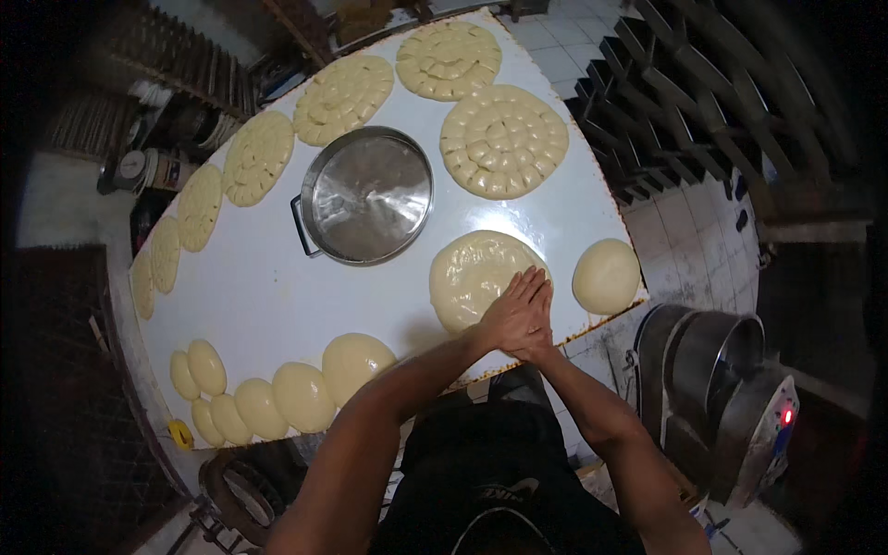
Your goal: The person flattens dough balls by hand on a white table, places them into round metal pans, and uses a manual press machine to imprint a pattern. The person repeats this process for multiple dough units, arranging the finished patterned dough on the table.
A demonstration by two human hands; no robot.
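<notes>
A flattened round of dough [468, 277] with a glossy surface lies on the white tabletop near the front edge. My left hand [512, 313] rests flat with straight fingers on the round's right side. Overlapping it, my right hand [540, 331] lies against the same dough, its fingers partly hidden. Neither hand grips anything. To the right sits a smooth dough ball [606, 277]. Beyond the flattened round is a wide dough disc [504, 142] scored into rings of small segments.
A round metal pan [369, 198] with a side handle and a shiny bottom stands mid-table. Several scored discs [259, 159] line the far and left edges. Oiled dough balls [303, 397] sit along the front left. A metal machine [701, 388] with a red light stands right; racks [666, 90] rise behind.
</notes>
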